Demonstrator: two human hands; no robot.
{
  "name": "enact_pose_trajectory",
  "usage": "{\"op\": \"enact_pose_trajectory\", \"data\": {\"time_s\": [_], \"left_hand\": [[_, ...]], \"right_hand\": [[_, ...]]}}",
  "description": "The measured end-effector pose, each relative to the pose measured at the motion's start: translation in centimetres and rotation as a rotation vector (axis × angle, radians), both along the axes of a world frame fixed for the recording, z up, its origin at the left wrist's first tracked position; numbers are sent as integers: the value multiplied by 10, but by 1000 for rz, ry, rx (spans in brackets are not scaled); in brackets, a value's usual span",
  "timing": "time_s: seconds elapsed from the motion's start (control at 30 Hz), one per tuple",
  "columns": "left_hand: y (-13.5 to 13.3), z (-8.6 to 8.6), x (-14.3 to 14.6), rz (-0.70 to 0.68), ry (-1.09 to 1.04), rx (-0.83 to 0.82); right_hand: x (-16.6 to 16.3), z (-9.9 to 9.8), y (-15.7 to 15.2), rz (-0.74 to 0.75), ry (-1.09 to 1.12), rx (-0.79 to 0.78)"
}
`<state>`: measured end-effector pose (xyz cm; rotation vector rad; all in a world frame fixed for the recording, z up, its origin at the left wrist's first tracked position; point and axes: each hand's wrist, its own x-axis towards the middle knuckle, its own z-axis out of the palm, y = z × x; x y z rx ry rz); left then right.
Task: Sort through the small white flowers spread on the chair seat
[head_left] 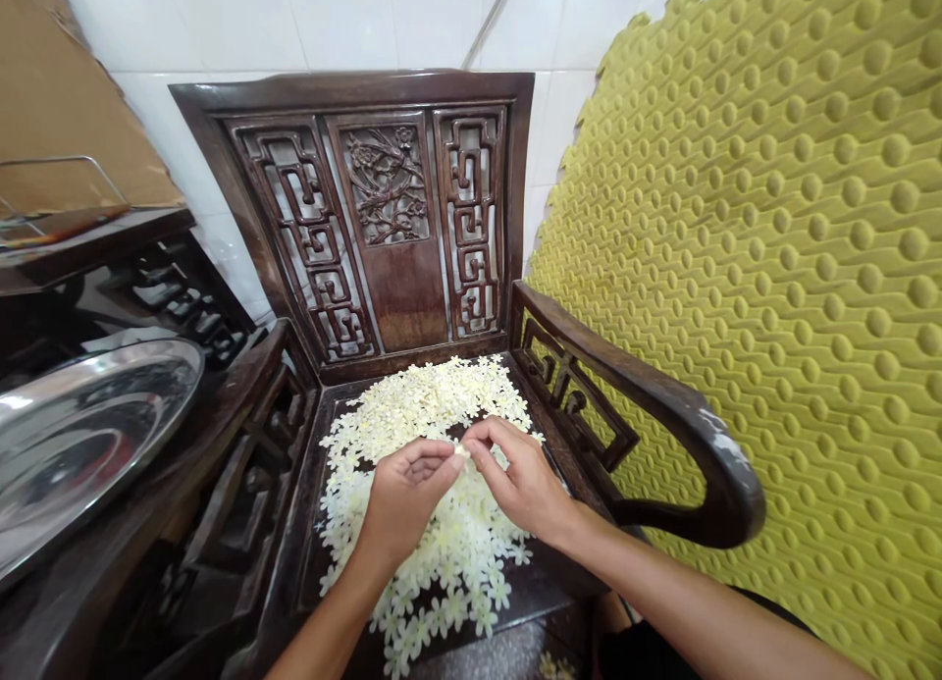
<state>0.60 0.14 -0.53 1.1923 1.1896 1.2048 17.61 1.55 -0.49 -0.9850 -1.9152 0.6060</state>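
Both hands meet above the seat of a dark carved wooden chair (478, 344). A small pale flower piece (462, 451) sits between the fingertips; its exact form is too small to make out. My left hand (412, 484) pinches it from the left with thumb and forefinger. From the other side, the thumb and forefinger of my right hand (519, 474) close on it too. Beneath them, white-and-yellow artificial-looking flowers (434, 395) lie in a loose pile at the back of the seat. More flowers (442, 552) spread toward the front edge, some hanging over it.
A shiny round metal tray (139, 405) rests at the left by the chair's left armrest (242, 366). The right armrest (648, 386) curves forward beside a yellow bumpy foam mat (795, 219). Cardboard (74, 111) stands at the upper left, and a few flowers (555, 666) lie below the seat.
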Motion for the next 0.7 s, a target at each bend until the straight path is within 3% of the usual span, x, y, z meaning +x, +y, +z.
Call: {"op": "enact_pose_trajectory", "data": {"time_s": [0.7], "left_hand": [[1,5,-3,-35,122,-2]], "right_hand": [[2,3,0,97,2,-11]]}}
